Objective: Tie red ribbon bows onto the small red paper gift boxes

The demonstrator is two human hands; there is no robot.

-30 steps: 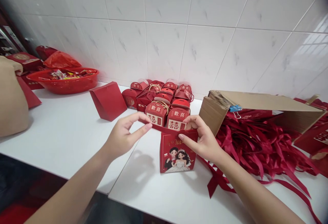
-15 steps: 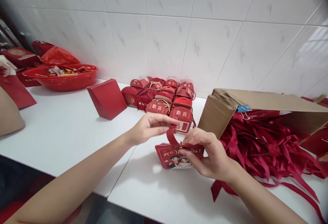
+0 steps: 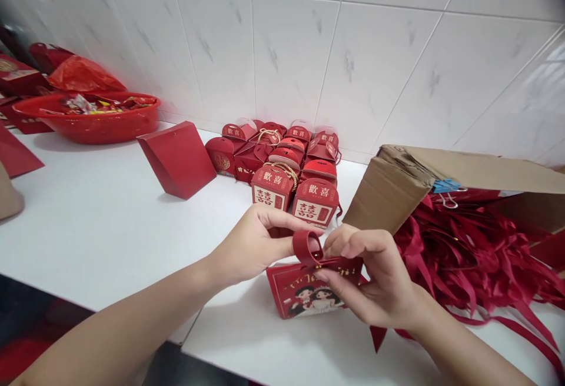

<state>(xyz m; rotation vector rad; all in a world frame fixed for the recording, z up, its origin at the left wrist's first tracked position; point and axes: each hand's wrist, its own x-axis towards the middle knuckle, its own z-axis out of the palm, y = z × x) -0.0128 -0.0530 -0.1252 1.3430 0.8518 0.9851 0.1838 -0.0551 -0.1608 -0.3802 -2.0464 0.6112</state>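
Red card made up the pic box [image 3: 286, 293], w/ a drawn pair on its front, one in white & one in dark; it was low in the mid. of the view, in front of the small boxes [image 3: 315, 196] & over the near part of the white table [image 3: 110, 215]; can't tell if its base touched down; a red strap [image 3: 302, 249] bent in a loop at its top, by a small gold bit.

L hand [image 3: 258, 245] had its thumb & fingertip pressed in on the strap, pinching the loop; R hand [image 3: 382, 277] pinched the top edge of the pic box, thumb on the near side, fingers curled behind, close to the strap.

Small boxes sat in a tight bunch near the tiled wall [image 3: 286, 50]; some had gold cord; to their left stood a plain red box [image 3: 179, 159], just beside; further left was a red tub [image 3: 110, 128] w/ shiny packs [image 3: 82, 105] in it, & a red plastic bag [image 3: 83, 74] behind; on the right, a brown carton [image 3: 384, 192] lay open w/ a blue clip [image 3: 446, 186] on its edge; lots of dark red ribbons [image 3: 481, 256] spilled out onto the table.
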